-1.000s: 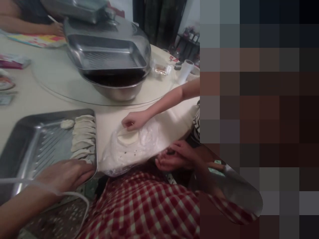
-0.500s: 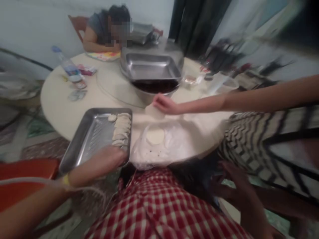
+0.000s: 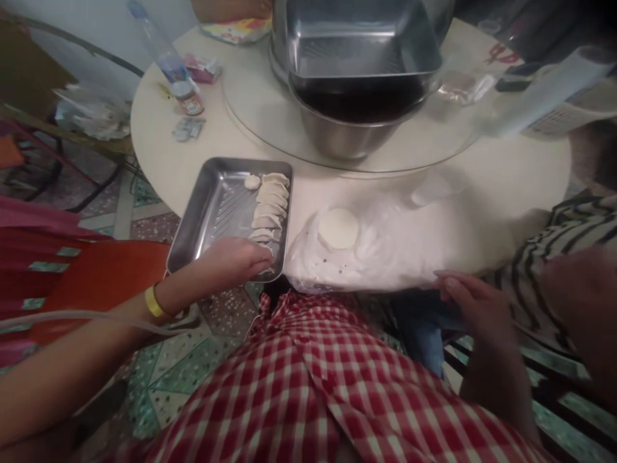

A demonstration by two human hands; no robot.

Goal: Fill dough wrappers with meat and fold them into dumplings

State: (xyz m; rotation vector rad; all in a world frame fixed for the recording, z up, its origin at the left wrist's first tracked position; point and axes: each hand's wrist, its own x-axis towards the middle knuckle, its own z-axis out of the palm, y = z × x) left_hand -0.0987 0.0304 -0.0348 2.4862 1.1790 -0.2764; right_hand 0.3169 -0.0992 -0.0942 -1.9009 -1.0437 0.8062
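Observation:
My left hand [image 3: 234,260] rests on the near edge of a steel tray [image 3: 212,212], fingers curled over its rim beside the nearest of a row of folded dumplings [image 3: 270,206]. My right hand [image 3: 475,305] hovers at the table's near edge by a floured plastic sheet [image 3: 385,254], fingers loosely stretched, holding nothing. A round dough wrapper [image 3: 339,228] lies on that sheet. A second wrapper [image 3: 434,190] lies farther right, blurred.
A large steel bowl [image 3: 347,132] with a square steel pan [image 3: 357,38] on it stands on a glass turntable. A water bottle [image 3: 161,54] and small packets sit at the far left. A person in a striped garment [image 3: 554,238] is at the right. An orange chair [image 3: 96,276] stands left.
The other person's arm that reached over the wrappers has withdrawn out of view. The camera tilted down and closer. My left hand stays at the tray's edge; my right hand rose to the table edge.

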